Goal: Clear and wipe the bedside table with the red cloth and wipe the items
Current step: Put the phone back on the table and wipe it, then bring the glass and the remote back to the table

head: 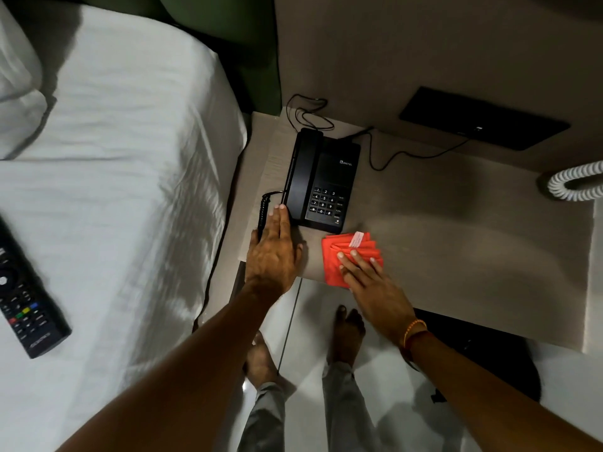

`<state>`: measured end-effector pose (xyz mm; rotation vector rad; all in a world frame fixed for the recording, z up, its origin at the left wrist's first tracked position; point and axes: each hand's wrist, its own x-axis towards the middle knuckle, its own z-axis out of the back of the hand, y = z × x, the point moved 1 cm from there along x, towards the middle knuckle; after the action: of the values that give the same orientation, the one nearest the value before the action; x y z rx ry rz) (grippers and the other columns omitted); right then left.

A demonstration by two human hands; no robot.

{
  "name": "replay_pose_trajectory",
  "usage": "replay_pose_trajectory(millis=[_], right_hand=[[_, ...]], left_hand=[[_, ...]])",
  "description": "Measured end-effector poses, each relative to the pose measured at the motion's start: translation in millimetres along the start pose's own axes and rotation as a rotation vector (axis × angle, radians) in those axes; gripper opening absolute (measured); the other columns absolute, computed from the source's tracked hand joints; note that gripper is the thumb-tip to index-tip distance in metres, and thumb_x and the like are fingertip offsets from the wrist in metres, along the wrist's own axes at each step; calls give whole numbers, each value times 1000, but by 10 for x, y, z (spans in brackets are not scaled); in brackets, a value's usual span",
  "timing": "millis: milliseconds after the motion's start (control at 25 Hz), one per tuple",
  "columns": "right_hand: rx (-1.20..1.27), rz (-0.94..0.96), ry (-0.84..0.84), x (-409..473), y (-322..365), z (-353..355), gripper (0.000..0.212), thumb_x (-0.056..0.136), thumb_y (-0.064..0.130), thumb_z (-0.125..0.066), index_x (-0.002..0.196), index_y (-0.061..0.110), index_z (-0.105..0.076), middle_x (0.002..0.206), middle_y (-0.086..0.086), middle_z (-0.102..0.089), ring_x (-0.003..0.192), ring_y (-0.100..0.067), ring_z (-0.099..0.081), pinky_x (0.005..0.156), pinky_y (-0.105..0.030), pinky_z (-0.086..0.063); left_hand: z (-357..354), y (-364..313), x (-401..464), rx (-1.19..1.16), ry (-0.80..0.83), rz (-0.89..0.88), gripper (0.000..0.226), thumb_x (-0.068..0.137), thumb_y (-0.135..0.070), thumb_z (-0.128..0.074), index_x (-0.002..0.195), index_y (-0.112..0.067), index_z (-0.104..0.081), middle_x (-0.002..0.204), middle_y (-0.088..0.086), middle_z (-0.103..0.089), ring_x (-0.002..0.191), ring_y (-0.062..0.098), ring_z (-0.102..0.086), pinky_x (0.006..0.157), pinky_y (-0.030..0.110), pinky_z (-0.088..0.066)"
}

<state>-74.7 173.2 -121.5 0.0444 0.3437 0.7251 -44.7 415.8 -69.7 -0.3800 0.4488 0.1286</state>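
Cloth first: the red cloth is folded into a thick pad and lies on the bedside table, just in front of the black phone, near the table's front edge. It looks soft, light and floppy. It should bend any way you push it, and it will not break. A flat palm on top is a good way to hold it for wiping, or a pinch at the folded edge to lift it.

The right hand lies flat on the cloth with its fingers spread out, pressing down, not closed around it. The left hand is also flat and spread, holding nothing. Its fingertips touch the front left corner of the phone.

The phone looks hard and smooth, and heavier than the cloth. Its curly cord hangs at its left side and a thin wire runs behind it, so I think it can only be slid or lifted a little. Grab it by both long sides.

Left of the phone, on the white bed, lies a remote. Far right of the phone is a white coiled cord.

No boxes, cups or trays are in sight.
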Motion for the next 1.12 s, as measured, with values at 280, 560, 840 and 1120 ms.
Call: replay_pose_trajectory(millis=[280, 560, 840, 1120], right_hand=[[156, -93, -110, 181, 223, 595, 59, 104, 32, -39, 157, 8, -30, 170, -8, -18, 158, -25, -12, 128, -47, -17], [353, 61, -316, 1262, 1377, 1637, 57, 103, 20, -46, 156, 6, -31, 166, -13, -29, 155, -27, -23, 123, -48, -31], [449, 192, -394, 2001, 3378, 1993, 54, 90, 28, -62, 135, 0, -55, 138, -20, -59, 123, -37, -58, 100, -47, -53], [428, -17, -175, 2218, 4349, 1854, 67, 81, 43, -73, 128, 0, -51, 122, -14, -51, 110, -30, -55, 78, -40, -59]], left_hand=[[285, 126, -296, 71, -83, -48, 73, 107, -43, -31, 162, -9, 2, 172, 10, -4, 159, 24, -6, 127, 47, -7], [1476, 803, -689, 86, -353, 62, 70, 105, -39, -35, 162, -8, -10, 171, 14, -8, 159, 29, -10, 129, 50, -8], [2275, 2458, -1751, 273, -568, 467, 68, 102, -47, -39, 156, -6, -32, 167, 20, -24, 154, 36, -26, 120, 64, -22], [2020, 3055, -2289, -373, -590, 591, 77, 72, -51, -83, 130, -18, -44, 124, 7, -56, 109, 29, -60, 79, 37, -51]])
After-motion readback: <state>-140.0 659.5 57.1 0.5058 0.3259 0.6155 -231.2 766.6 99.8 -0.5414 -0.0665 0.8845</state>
